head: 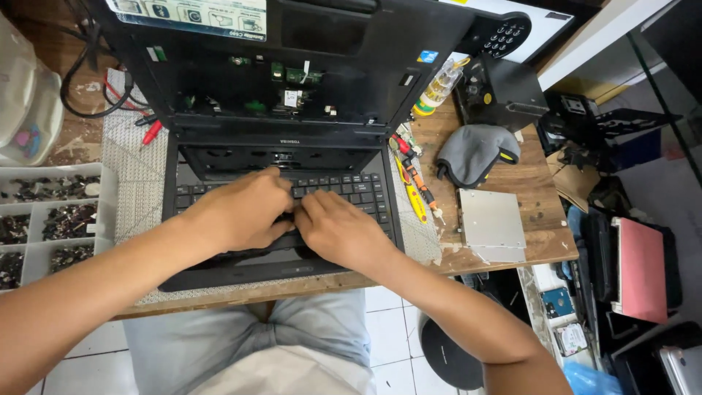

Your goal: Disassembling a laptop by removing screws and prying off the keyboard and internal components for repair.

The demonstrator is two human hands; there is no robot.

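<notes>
Head view: looking down on a laptop (pixel 281 212) lying open on a wooden table (pixel 537 201).
Parts tray (pixel 51 219): far left of the hands, compartments of small dark pieces.
Left hand (pixel 238 212): grip curled on the keyboard (pixel 351 192), fingers pressing at its lower edge, probably prying.
Right hand (pixel 338 230): touching the left, grip likewise closed down on the keys.
Screwdrivers (pixel 415 183): just right, within reach.
Grey cloth (pixel 475 152), silver drive (pixel 491 223): further right.
Room: cluttered, tiled floor (pixel 391 333) below.

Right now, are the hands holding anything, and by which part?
Nothing is lifted. The left hand and right hand rest together, fingertips pressing on the middle of the laptop keyboard. Whether they pinch a key or the keyboard's edge cannot be told.
</notes>
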